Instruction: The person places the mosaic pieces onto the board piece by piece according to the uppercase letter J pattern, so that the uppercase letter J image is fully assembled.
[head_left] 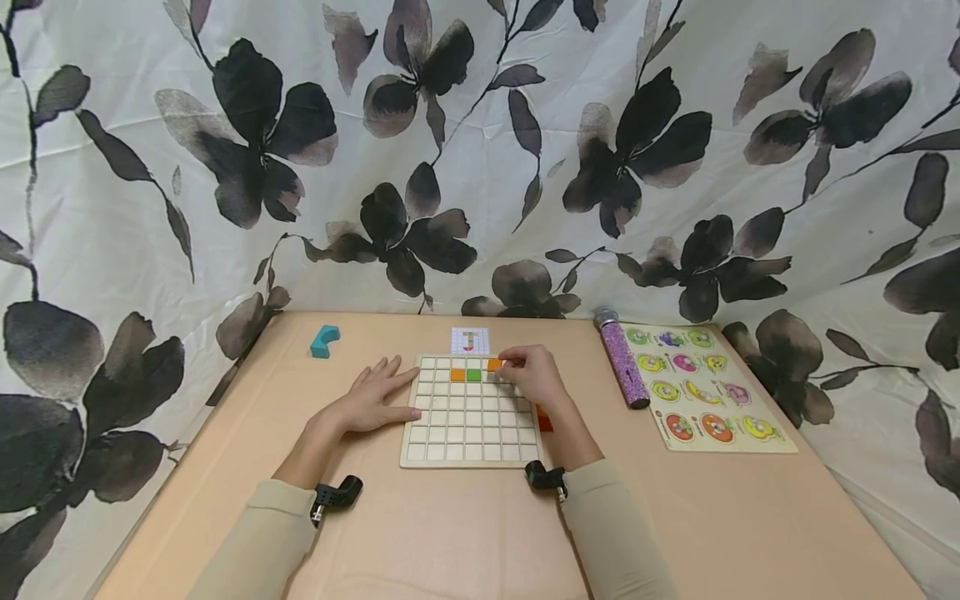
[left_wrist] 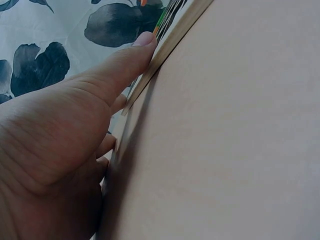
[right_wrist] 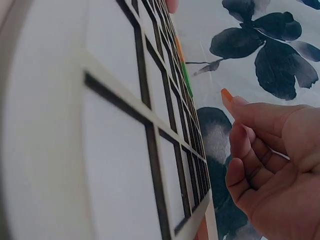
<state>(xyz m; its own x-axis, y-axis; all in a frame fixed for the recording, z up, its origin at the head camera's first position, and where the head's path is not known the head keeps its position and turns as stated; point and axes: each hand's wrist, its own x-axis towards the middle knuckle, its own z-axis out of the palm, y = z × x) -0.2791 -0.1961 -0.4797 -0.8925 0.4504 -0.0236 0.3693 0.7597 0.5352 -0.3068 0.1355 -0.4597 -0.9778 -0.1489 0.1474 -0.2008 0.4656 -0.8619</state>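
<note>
A white gridded board (head_left: 470, 433) with a pale wooden rim lies before me in the head view. An orange tile (head_left: 457, 375) and a green tile (head_left: 474, 375) sit side by side in its second row. My right hand (head_left: 536, 377) pinches another orange tile (right_wrist: 227, 96) between thumb and fingertips, over the board's upper right part. At the board's left side rests my left hand (head_left: 367, 400), fingers extended and thumb on the rim (left_wrist: 165, 55). Just beyond the far rim is a small card (head_left: 470, 340) printed with a coloured pattern on a grid.
A teal angular piece (head_left: 325, 342) lies at the far left of the table. Right of the board are a purple glittery tube (head_left: 624, 362) and a fruit-picture board (head_left: 708, 408). Something red (head_left: 543, 419) shows partly behind my right wrist. A floral cloth (head_left: 510, 167) hangs behind.
</note>
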